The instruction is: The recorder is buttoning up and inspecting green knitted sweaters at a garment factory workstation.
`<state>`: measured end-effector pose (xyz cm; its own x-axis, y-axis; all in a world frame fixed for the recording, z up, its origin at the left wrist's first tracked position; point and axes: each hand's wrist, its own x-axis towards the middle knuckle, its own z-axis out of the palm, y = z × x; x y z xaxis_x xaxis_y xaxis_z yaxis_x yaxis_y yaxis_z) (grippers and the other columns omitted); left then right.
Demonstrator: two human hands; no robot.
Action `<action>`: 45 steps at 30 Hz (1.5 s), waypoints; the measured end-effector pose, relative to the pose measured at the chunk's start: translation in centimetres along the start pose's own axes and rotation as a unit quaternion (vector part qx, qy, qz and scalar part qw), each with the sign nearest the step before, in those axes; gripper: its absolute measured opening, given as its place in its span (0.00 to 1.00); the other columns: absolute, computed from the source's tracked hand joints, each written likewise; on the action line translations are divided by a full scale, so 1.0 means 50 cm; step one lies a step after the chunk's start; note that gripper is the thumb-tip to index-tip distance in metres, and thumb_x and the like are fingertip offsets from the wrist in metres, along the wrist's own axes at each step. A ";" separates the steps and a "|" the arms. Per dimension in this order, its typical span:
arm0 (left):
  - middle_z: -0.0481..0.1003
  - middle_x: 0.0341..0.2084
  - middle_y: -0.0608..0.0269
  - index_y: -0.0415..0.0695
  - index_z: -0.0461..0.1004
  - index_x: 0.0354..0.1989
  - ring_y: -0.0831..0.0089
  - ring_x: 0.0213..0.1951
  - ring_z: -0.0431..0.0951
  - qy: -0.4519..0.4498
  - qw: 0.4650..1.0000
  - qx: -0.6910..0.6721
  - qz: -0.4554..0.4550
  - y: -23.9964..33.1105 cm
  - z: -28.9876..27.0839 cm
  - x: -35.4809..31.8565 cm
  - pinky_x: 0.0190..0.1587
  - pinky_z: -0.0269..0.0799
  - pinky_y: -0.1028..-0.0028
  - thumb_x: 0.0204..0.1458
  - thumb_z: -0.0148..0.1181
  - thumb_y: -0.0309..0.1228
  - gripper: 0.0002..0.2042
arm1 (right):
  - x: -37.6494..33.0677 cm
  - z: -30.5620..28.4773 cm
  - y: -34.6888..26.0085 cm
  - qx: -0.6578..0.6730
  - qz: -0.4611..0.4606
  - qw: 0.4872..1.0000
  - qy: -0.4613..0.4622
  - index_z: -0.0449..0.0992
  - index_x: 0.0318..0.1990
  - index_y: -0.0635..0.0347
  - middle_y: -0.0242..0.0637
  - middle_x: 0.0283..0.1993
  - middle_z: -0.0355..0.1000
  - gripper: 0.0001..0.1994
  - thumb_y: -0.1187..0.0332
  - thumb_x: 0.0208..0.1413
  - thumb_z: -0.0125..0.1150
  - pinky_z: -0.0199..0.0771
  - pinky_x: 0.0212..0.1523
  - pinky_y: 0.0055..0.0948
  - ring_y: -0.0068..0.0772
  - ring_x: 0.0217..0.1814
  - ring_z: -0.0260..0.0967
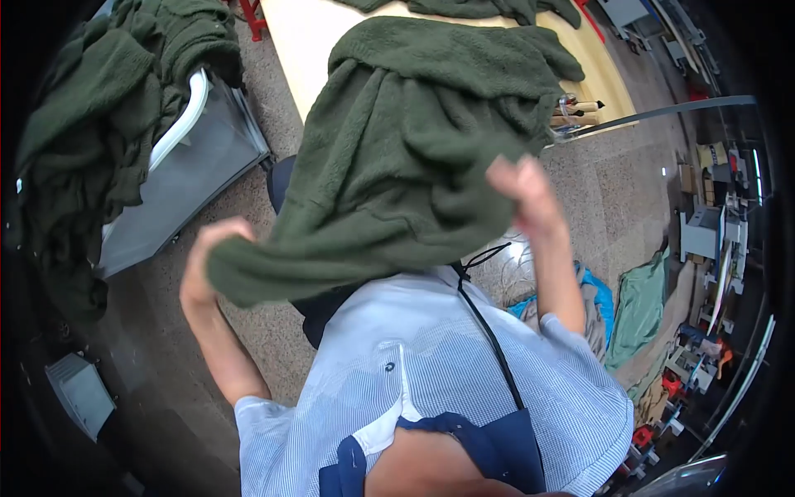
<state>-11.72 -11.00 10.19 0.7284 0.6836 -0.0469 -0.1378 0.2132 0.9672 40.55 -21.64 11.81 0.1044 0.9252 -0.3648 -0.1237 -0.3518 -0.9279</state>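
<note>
Head view, looking down. Both hands raised in front of the chest, each gripping the same dark green fleecy garment [414,157].

Left hand [203,261]: fingers closed around a bunched lower corner of the garment; cloth wraps over the fingers, so only the back of the hand and the wrist show.

Right hand [522,195]: fist closed on the opposite edge of the garment, knuckles up, forearm running down to the short striped sleeve.

The garment hangs spread between the two hands, in the air, its upper part draped out toward the pale yellow work table [306,41] and covering that table's near edge. It blocks the view of what lies under it.

More dark green cloth [489,8] lies at the table's far edge. A heap of the same green fabric [99,99] fills a grey bin with a white rim [186,157] off the table's left side. Speckled stone floor [613,199] below. Teal cloth [642,302] lies on the floor at right.
</note>
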 end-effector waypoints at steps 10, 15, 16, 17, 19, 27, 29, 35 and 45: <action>0.86 0.56 0.62 0.34 0.80 0.68 0.74 0.52 0.85 0.247 0.948 0.069 -0.186 -0.181 -0.020 0.051 0.59 0.80 0.68 0.69 0.72 0.31 0.22 | 0.147 -0.209 0.206 0.191 0.053 0.962 0.190 0.79 0.47 0.57 0.26 0.32 0.74 0.06 0.67 0.75 0.68 0.85 0.35 0.29 0.20 0.22 0.68; 0.83 0.57 0.62 0.38 0.77 0.70 0.74 0.59 0.80 0.262 0.935 0.149 -0.188 -0.239 -0.005 0.038 0.63 0.75 0.70 0.67 0.75 0.33 0.25 | 0.094 -0.199 0.172 -0.078 -0.011 0.968 0.239 0.82 0.55 0.57 0.24 0.32 0.77 0.13 0.58 0.74 0.73 0.78 0.29 0.24 0.18 0.26 0.73; 0.81 0.58 0.62 0.39 0.75 0.72 0.74 0.61 0.78 0.273 0.931 0.171 -0.173 -0.244 -0.005 0.045 0.64 0.74 0.70 0.66 0.76 0.34 0.28 | 0.098 -0.212 0.186 -0.127 -0.027 0.937 0.326 0.83 0.60 0.58 0.29 0.39 0.81 0.17 0.60 0.72 0.76 0.79 0.33 0.26 0.19 0.32 0.77; 0.79 0.63 0.58 0.40 0.72 0.75 0.71 0.65 0.77 0.281 0.923 0.182 -0.187 -0.232 0.002 0.066 0.69 0.73 0.66 0.63 0.78 0.34 0.33 | 0.088 -0.214 0.176 -0.130 -0.024 0.933 0.335 0.83 0.60 0.58 0.29 0.39 0.81 0.17 0.60 0.72 0.76 0.79 0.33 0.26 0.19 0.32 0.77; 0.78 0.66 0.54 0.40 0.72 0.74 0.61 0.69 0.78 0.312 0.898 0.298 -0.088 -0.210 0.029 0.105 0.74 0.71 0.60 0.60 0.80 0.33 0.35 | 0.085 -0.173 0.133 -0.442 -0.249 0.752 0.420 0.83 0.61 0.60 0.36 0.47 0.82 0.18 0.66 0.67 0.79 0.82 0.39 0.30 0.25 0.39 0.79; 0.70 0.77 0.41 0.42 0.72 0.77 0.43 0.79 0.68 0.168 0.839 0.488 0.169 -0.125 0.123 0.475 0.81 0.65 0.51 0.64 0.74 0.29 0.32 | 0.214 -0.109 0.114 -0.495 -0.231 0.781 0.304 0.77 0.71 0.64 0.54 0.71 0.76 0.38 0.46 0.64 0.80 0.81 0.68 0.50 0.59 0.67 0.79; 0.69 0.78 0.40 0.44 0.69 0.79 0.41 0.80 0.67 0.137 0.772 0.580 0.221 -0.142 0.125 0.588 0.80 0.67 0.48 0.64 0.72 0.26 0.34 | 0.252 -0.092 0.126 -0.507 -0.188 0.788 0.294 0.77 0.72 0.64 0.53 0.69 0.76 0.37 0.46 0.65 0.79 0.82 0.65 0.50 0.58 0.66 0.80; 0.78 0.69 0.51 0.47 0.77 0.72 0.44 0.70 0.77 -0.031 0.770 0.633 0.073 -0.196 0.099 0.767 0.70 0.76 0.51 0.58 0.76 0.31 0.31 | 0.308 -0.010 0.150 -0.523 -0.291 0.765 0.238 0.80 0.68 0.60 0.53 0.66 0.77 0.32 0.58 0.59 0.83 0.84 0.63 0.49 0.60 0.65 0.80; 0.89 0.47 0.52 0.38 0.89 0.53 0.60 0.48 0.89 0.596 0.731 0.258 0.209 -0.157 -0.145 0.625 0.57 0.82 0.61 0.70 0.62 0.23 0.11 | 0.273 -0.059 0.140 -0.510 -0.404 0.754 0.092 0.86 0.51 0.63 0.47 0.62 0.82 0.26 0.52 0.53 0.87 0.87 0.59 0.46 0.53 0.60 0.83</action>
<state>7.26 13.72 -0.67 -0.4505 0.8017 0.3929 0.3156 -0.2686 0.9101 44.01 -11.89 0.12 -0.1153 0.8935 0.4340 0.8669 0.3038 -0.3951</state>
